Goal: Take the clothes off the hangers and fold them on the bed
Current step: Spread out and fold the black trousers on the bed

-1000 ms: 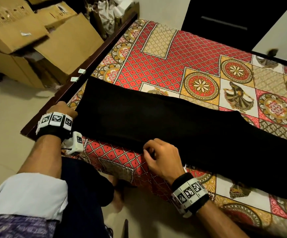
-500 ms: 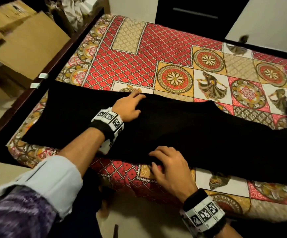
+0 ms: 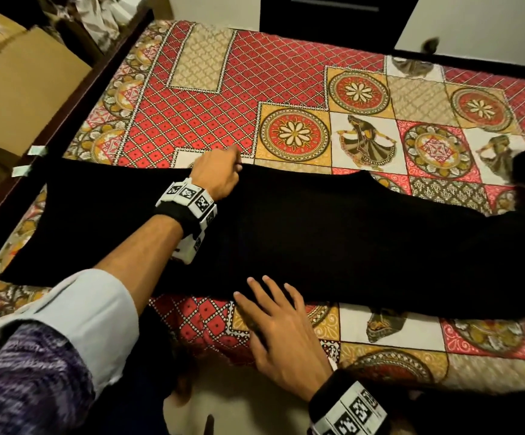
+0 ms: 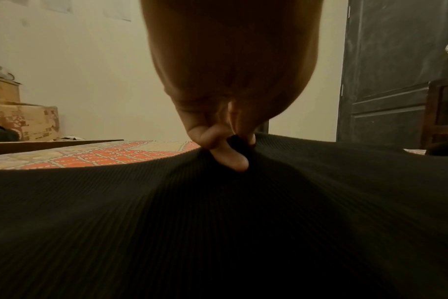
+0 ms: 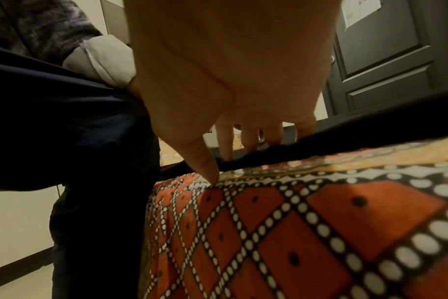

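Pinching the far edge of the black garment (image 3: 333,240) with our left hand (image 3: 215,174), right hand (image 3: 281,337) spread flat at its near edge on the bed (image 3: 286,76); uneven pull could bunch the ribbed cloth, skewing the fold.

Black garment (image 3: 333,246) cut off at right edge.

We see a black ribbed cloth garment (image 3: 333,240) on a red, yellow and white patterned bed cover (image 3: 286,98)
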Demonstrator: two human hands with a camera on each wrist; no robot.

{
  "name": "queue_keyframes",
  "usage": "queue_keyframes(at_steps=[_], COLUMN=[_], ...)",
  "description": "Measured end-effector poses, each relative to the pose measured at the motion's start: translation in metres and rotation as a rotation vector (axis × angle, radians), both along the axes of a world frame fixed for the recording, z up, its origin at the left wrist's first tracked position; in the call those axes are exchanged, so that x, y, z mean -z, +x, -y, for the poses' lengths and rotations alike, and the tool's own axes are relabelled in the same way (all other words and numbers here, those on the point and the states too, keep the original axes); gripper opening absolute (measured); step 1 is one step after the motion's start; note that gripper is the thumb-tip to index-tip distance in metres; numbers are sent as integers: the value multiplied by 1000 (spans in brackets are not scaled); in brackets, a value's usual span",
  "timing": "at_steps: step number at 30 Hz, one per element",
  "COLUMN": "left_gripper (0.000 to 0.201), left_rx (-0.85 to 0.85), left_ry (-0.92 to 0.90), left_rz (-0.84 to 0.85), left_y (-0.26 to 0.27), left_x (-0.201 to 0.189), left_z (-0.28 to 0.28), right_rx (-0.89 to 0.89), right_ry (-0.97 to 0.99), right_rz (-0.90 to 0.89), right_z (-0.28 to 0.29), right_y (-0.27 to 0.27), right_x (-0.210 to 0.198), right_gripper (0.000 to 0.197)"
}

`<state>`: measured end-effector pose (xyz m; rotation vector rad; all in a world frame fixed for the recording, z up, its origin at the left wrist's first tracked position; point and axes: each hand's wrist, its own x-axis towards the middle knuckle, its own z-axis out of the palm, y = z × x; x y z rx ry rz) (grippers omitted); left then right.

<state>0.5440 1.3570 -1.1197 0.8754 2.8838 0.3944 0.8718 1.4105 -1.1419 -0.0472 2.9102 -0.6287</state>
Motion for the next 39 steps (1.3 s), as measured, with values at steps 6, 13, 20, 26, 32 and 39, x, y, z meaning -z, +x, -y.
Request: queue_keyframes(at_steps=[6,13,20,26,32,39], left_gripper=[36,40,39,38,65,86], left_rx=[12,-20,-196,-352,-448,-908], left_ry=[-19,-232,-405,-182,-56,-168], left_rz=[38,44,89,-20,60,213], left_y=[3,-6,-28,-30,-27,-15], left_x=[9,-7,-13,6,-1,-13], left_z=[-9,3,75,127,144,256], right_rx=[5,51,57,54,220,-44], right_ry=[-14,-43,-31,13,-49,-52], right_rz=[8,5,-17,2,-188,44], right_z=[0,-5,-6,-3,10,65], right_y=[-2,-2,-2,-1,-17,-50], right_x=[-2,1,4,1,-14,-12], right_gripper=[67,70,62,60,46,83])
